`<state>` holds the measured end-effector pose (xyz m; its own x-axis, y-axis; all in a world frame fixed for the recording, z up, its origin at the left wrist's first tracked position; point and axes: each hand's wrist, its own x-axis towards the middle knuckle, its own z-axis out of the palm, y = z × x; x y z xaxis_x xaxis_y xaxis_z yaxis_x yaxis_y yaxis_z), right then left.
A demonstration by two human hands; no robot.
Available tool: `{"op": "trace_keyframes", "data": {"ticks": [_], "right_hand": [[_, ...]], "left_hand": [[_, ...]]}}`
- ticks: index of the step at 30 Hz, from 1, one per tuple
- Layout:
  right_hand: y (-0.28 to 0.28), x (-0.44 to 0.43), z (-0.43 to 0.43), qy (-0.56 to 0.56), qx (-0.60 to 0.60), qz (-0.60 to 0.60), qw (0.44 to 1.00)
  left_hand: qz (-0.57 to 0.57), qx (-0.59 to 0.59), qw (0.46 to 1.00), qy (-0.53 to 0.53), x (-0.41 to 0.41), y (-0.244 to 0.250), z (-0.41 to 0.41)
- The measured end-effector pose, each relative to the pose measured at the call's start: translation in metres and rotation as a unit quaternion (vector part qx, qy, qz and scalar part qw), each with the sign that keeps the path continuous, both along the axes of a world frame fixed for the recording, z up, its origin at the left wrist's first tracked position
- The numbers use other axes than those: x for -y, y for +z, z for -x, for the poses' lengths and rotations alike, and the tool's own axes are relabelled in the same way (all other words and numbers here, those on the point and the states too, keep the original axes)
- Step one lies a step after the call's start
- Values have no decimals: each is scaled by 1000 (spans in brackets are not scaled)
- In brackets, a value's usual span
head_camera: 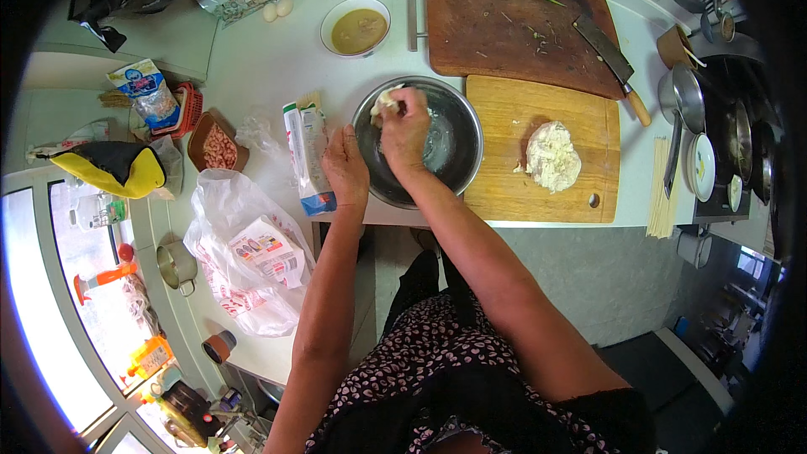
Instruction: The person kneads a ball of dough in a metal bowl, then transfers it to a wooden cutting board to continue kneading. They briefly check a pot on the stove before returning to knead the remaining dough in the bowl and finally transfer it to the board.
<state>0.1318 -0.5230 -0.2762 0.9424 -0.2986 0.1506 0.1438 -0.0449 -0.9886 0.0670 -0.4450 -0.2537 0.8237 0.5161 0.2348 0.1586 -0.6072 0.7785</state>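
Observation:
A steel mixing bowl (451, 167) stands before me with flour or dough residue on its inner wall. My right hand (405, 123) is over the bowl, its fingers closed on a small piece of dough (386, 101) near the upper left rim. At the bowl's left rim is my left hand (345, 164), palm turned towards the bowl; whether it touches the rim is unclear. A rough lump of pale dough (553, 157) lies on the light wooden cutting board (492, 195) to the right of the bowl.
A dark chopping board (466, 31) behind holds a cleaver (602, 47), scallion pieces and a green vegetable piece. A bowl of brownish liquid (359, 31) and two eggs (277, 9) stand behind left. Left are a noodle packet (309, 151), plastic bags and a container of chopped meat (219, 148).

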Motion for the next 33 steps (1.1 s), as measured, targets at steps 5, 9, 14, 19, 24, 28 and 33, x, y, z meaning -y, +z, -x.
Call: {"op": "trace_keyframes", "data": {"ticks": [5, 9, 14, 19, 24, 28, 33], "right_hand": [[0, -4, 1, -66, -3, -26, 997], [4, -1, 9, 89, 40, 96, 991], [12, 18, 30, 318, 38, 113, 941], [14, 46, 37, 448, 10, 154, 881], [13, 52, 37, 460, -110, 185, 861], [14, 49, 37, 438, -147, 210, 862], [13, 51, 35, 433, -129, 200, 869]], "left_hand": [[8, 9, 1000, 17, -3, -11, 5], [-11, 23, 1000, 14, 0, -10, 2], [119, 24, 992, 34, 2, -8, 1], [156, -4, 987, 42, -2, -11, -1], [181, 31, 982, 31, 1, -5, 1], [20, 30, 999, -32, 7, 8, 11], [-89, 76, 992, -48, 10, 9, 9]]}}
